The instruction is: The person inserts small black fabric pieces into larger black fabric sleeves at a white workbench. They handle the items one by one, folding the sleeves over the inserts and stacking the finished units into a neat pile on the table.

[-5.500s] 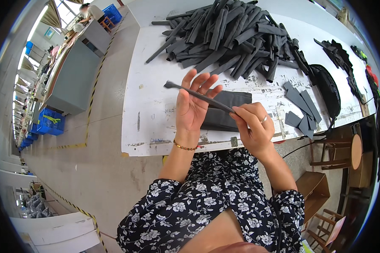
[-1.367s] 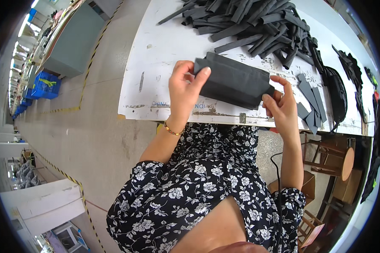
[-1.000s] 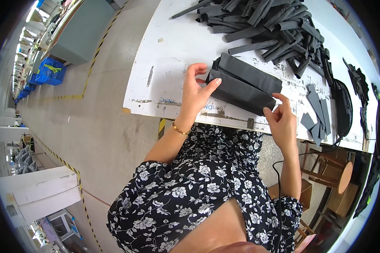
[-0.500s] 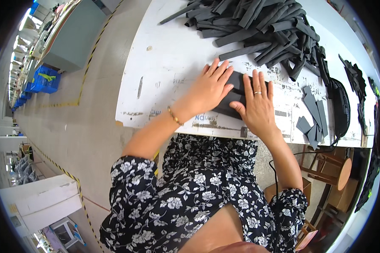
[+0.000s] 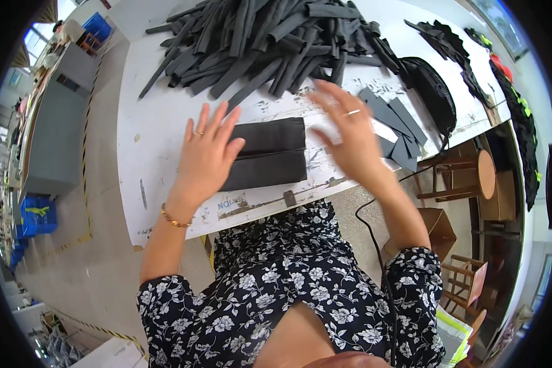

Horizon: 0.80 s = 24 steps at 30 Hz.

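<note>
The folded charcoal fabric piece (image 5: pixel 271 137) lies flat near the front edge of the white worktable (image 5: pixel 156 132), its two long panels side by side with a narrow seam-like gap running left to right between them. The left hand (image 5: pixel 208 150) is palm down over its left end, covering that end, fingers stretched forward and slightly apart, pinching nothing; whether it presses down cannot be told. The right hand (image 5: pixel 348 132), partly blurred, is just beyond the right end, apart from the fabric, with its fingers spread and nothing visible in its grip.

Beyond the fabric, on the far side, is a heaped pile of dark grey fabric tubes (image 5: pixel 242 34). To the right of the right hand lie overlapping flat grey pieces (image 5: pixel 405 119), and past them a black mesh-sided pouch (image 5: pixel 432 92). Farther right is a crumpled strip of black fabric (image 5: pixel 444 46). Below the table's right side stands a round-topped wooden stool (image 5: pixel 486 173).
</note>
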Available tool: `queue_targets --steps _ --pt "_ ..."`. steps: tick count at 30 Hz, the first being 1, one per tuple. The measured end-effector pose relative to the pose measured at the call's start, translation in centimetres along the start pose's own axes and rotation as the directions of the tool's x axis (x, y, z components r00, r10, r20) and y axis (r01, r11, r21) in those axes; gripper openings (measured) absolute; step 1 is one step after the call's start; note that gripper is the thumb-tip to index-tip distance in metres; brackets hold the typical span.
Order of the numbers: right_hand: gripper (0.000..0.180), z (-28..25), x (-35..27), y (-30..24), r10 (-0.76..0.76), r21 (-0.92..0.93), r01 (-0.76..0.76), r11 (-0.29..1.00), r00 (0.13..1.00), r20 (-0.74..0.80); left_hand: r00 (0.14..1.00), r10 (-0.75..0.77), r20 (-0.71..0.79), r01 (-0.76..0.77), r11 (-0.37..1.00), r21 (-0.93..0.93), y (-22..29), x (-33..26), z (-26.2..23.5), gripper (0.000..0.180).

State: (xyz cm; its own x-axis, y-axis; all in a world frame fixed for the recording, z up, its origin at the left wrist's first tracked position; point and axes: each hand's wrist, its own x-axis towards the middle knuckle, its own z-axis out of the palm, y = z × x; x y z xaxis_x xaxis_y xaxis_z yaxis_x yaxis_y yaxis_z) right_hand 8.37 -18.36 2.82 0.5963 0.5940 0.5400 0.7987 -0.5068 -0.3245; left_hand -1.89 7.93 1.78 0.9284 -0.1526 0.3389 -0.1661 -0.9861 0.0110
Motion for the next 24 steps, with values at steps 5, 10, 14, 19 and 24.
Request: queue_targets --steps 5,10,14,19,24 --pt "0.023 -6.2 -6.7 16.0 0.38 -0.576 -0.39 0.719 0.914 -0.144 0.984 -0.177 0.018 0.155 0.798 -0.583 -3.9 7.2 0.2 0.036" --pt "0.019 -2.4 -10.7 21.6 0.415 -0.789 -0.161 0.593 0.901 0.128 0.965 -0.071 0.254 0.17 0.903 -0.395 -7.3 12.2 8.2 0.035" --pt "0.016 -2.2 -9.1 19.6 0.209 -0.766 0.083 0.637 0.938 0.275 0.958 -0.115 0.264 0.226 0.869 -0.441 -9.0 11.8 7.4 0.03" --pt "0.018 -5.0 -11.0 21.1 0.273 -0.595 -0.065 0.801 0.925 0.265 0.906 -0.285 0.314 0.42 0.51 -0.75 -10.3 9.6 3.3 0.023" --pt "0.036 -4.1 -4.0 11.1 0.124 -0.16 -0.131 0.978 0.991 -0.054 0.918 -0.29 0.271 0.197 -0.262 -0.945 -6.3 5.6 0.1 0.03"
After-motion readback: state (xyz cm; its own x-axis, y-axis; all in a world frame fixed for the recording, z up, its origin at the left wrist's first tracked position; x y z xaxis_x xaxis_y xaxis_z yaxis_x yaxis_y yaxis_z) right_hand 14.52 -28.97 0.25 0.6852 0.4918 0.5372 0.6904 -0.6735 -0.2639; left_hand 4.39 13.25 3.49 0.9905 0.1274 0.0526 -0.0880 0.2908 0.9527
